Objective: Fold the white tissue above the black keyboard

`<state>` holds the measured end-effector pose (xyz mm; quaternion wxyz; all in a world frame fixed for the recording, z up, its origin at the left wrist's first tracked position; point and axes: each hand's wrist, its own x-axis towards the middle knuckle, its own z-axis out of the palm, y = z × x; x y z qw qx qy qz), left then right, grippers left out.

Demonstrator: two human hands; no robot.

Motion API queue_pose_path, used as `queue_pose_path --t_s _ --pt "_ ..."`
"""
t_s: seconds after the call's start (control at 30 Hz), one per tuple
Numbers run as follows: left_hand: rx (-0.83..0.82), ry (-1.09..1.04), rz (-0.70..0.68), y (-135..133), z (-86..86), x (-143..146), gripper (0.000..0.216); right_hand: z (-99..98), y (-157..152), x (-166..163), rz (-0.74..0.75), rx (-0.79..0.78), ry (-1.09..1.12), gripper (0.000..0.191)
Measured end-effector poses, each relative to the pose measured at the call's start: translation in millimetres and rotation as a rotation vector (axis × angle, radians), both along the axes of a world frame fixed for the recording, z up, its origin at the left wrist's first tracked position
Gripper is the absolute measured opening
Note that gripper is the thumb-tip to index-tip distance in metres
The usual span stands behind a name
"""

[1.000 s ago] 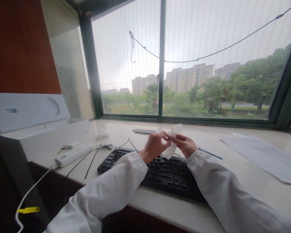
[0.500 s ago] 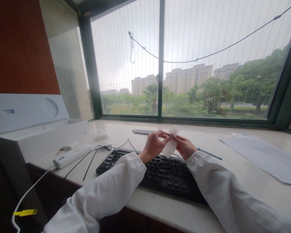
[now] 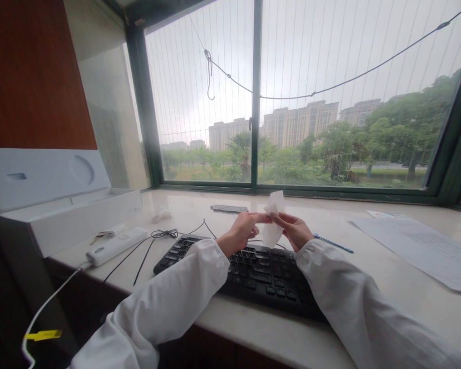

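My right hand pinches a thin white tissue between thumb and fingers, and the tissue stands up above and hangs below the fingertips. My left hand reaches in from the other side. Its index finger is stretched out with the tip against the tissue, and its thumb is apart lower down. Whether anything small lies inside the tissue is hidden. Both hands are above a black keyboard, which lies at a slant beneath them and is partly covered by my sleeves.
An open white box stands at left, with a white power strip and keys beside it. A tied black cable lies near the keyboard. Behind is a flat grey strip; to the right are a blue stick and paper sheets.
My left thumb has come away from the other fingertips, and the left index finger has straightened against the tissue. The tissue has shifted slightly up; my right hand still pinches it.
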<state>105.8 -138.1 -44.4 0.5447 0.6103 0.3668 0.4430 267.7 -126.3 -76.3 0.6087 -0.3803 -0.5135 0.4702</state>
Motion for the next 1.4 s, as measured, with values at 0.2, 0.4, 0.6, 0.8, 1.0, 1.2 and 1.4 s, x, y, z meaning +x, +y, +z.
queue_pose_path --t_s 0.2,0.4,0.6,0.8,1.0,1.2,1.4 --pt "-0.059 -0.035 -0.025 -1 2.7 0 0.030 3.2 -5 -2 0.005 0.009 -0.017 0.048" --pt "0.058 -0.025 -0.017 2 -3.5 -1 0.031 3.2 -5 -2 0.007 -0.010 -0.050 0.050" --pt "0.102 -0.014 -0.005 3 -10.1 1 0.040 6.6 -9 -2 0.021 0.009 -0.045 0.052" --pt "0.113 0.006 0.029 1 -10.4 0 0.043 9.6 -10 -3 -0.009 -0.037 -0.011 0.050" --pt "0.161 0.020 0.083 7 -16.8 1 0.041 1.6 -2 -1 -0.016 -0.042 -0.026 0.048" --pt "0.468 0.202 0.298 1 -10.1 -1 0.032 -6.0 14 11 -0.153 -0.108 -0.029 0.041" --pt "0.876 0.316 0.392 -13 -2.3 -2 0.016 -12.2 25 30 -0.344 -0.042 -0.118 0.023"
